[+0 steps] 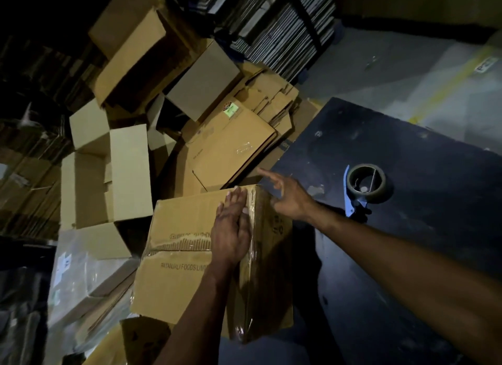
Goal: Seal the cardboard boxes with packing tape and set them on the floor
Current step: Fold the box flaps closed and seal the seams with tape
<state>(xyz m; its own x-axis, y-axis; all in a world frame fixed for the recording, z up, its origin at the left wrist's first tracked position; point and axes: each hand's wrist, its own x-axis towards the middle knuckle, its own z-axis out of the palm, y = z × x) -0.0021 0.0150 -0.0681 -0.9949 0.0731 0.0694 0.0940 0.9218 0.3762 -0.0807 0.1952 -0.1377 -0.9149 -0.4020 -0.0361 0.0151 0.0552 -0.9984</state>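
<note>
Two hands are on the job, and neither grips anything. Your left hand (232,229) lies flat, fingers (236,201) straight and together, pressing along the taped seam on top of the brown printed cardboard box (179,256); that looks like smoothing the clear packing tape (252,256) down so it bonds near the box's far edge. Your right hand (288,199) hovers open just past the box's far right corner, fingers spread and one pointing away, probably steadying that corner or reaching onward. The box sits tilted against the left edge of the dark blue desk (407,256), above a heap of other cartons, so it is not yet on the floor. The tape dispenser with its blue handle and brown roll (365,185) rests on the desk, well apart from both hands, which fits a seam already laid.

Light is poor. You cannot tell what carries the box from below, nor whether tape reaches its near end, where glossy film bunches at the lower corner. The stacked flattened cardboard (271,104) behind fades into shadow.
</note>
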